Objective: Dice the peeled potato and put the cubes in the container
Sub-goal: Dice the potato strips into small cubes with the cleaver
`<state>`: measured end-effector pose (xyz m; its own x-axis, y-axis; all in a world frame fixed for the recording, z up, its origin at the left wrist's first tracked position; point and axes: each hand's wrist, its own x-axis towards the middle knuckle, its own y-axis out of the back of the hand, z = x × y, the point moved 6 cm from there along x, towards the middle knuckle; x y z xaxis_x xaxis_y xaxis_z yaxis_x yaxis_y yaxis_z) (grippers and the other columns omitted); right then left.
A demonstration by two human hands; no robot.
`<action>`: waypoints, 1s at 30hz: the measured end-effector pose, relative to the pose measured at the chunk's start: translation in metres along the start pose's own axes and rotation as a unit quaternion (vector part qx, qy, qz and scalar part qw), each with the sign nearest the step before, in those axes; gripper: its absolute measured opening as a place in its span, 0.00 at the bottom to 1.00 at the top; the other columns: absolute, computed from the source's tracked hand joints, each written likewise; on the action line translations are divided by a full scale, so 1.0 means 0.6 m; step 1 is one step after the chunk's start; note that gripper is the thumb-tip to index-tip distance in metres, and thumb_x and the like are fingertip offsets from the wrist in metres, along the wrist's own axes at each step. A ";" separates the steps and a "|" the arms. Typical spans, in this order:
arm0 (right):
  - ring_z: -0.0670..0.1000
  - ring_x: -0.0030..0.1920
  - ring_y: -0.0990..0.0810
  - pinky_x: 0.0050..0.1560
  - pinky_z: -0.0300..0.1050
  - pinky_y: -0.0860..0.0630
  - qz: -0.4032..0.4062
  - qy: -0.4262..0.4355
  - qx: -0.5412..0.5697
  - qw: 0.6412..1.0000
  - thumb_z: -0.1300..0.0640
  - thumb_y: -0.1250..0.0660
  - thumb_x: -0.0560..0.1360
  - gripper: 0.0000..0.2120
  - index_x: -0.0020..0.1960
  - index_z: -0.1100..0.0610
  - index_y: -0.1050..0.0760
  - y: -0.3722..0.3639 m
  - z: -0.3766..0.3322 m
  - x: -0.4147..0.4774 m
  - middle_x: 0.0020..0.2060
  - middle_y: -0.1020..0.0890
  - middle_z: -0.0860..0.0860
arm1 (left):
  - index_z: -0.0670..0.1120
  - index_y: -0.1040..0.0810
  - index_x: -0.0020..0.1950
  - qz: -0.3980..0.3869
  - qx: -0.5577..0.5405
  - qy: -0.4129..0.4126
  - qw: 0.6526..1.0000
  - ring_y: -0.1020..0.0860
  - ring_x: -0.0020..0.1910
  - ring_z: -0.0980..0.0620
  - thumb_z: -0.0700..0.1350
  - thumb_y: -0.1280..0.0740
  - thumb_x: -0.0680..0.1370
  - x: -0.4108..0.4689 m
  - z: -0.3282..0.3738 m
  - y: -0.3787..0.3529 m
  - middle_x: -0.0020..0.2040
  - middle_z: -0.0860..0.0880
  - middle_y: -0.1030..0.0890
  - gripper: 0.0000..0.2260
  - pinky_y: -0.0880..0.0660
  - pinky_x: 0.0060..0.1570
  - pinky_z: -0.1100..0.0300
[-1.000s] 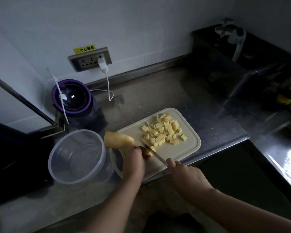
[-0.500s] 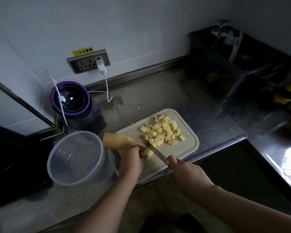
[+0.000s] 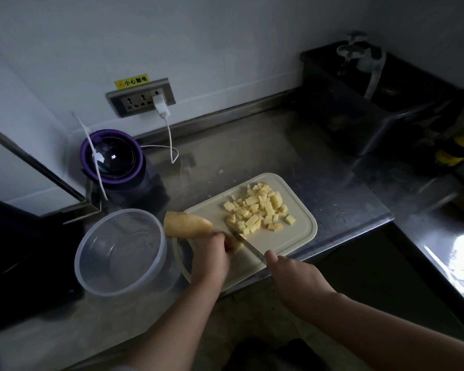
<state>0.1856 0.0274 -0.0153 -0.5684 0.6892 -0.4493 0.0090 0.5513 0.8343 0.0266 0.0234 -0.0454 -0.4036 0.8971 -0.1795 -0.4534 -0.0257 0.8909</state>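
A pale cutting board lies on the steel counter. A pile of yellow potato cubes covers its far half. My left hand presses potato strips against the board's near left part. A large potato piece sticks out to the left past that hand, over the board's left end. My right hand grips a knife whose blade rests against the strips, right beside my left fingers. The clear round container stands empty to the left of the board.
A purple-rimmed blender stands behind the container, its white cable plugged into the wall socket. A dark sink with a tap sits at the back right. The counter's front edge runs just under the board.
The knife blade has shifted slightly along the strips beside my left fingers. Both hands stay in the same place on the board.
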 end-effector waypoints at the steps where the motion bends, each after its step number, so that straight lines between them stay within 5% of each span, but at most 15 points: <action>1: 0.48 0.46 0.19 0.46 0.42 0.19 -0.006 -0.004 0.005 1.000 0.58 0.41 0.82 0.21 0.73 0.52 0.42 -0.002 0.000 0.001 0.51 0.21 0.51 | 0.48 0.24 0.60 0.002 0.002 0.000 1.000 0.22 0.55 0.53 0.44 0.34 0.78 0.000 0.001 0.001 0.56 0.50 0.21 0.10 0.29 0.49 0.65; 11: 0.47 0.45 0.19 0.47 0.45 0.18 0.017 -0.050 0.041 0.998 0.58 0.40 0.81 0.19 0.70 0.49 0.40 0.009 0.015 0.006 0.48 0.21 0.50 | 0.49 0.23 0.56 -0.011 -0.027 0.014 0.999 0.22 0.52 0.54 0.46 0.33 0.78 -0.003 -0.001 0.001 0.53 0.52 0.20 0.08 0.27 0.46 0.64; 27: 0.47 0.42 0.21 0.38 0.38 0.25 0.032 0.001 -0.005 0.999 0.59 0.40 0.81 0.21 0.72 0.51 0.42 -0.002 -0.015 -0.015 0.47 0.22 0.49 | 0.46 0.23 0.58 -0.011 -0.016 0.013 1.000 0.22 0.55 0.53 0.45 0.34 0.78 -0.008 -0.008 0.009 0.54 0.49 0.20 0.10 0.29 0.52 0.65; 30: 0.48 0.44 0.19 0.43 0.41 0.21 0.019 -0.002 0.003 1.000 0.60 0.40 0.81 0.23 0.73 0.52 0.43 -0.005 -0.017 -0.012 0.49 0.22 0.50 | 0.46 0.23 0.58 -0.006 -0.007 0.012 1.000 0.22 0.55 0.53 0.45 0.34 0.78 -0.006 -0.008 0.010 0.54 0.49 0.20 0.10 0.30 0.50 0.66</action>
<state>0.1810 0.0158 -0.0116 -0.5638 0.7115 -0.4193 0.0348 0.5277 0.8487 0.0217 0.0182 -0.0417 -0.4171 0.8867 -0.1995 -0.4693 -0.0222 0.8828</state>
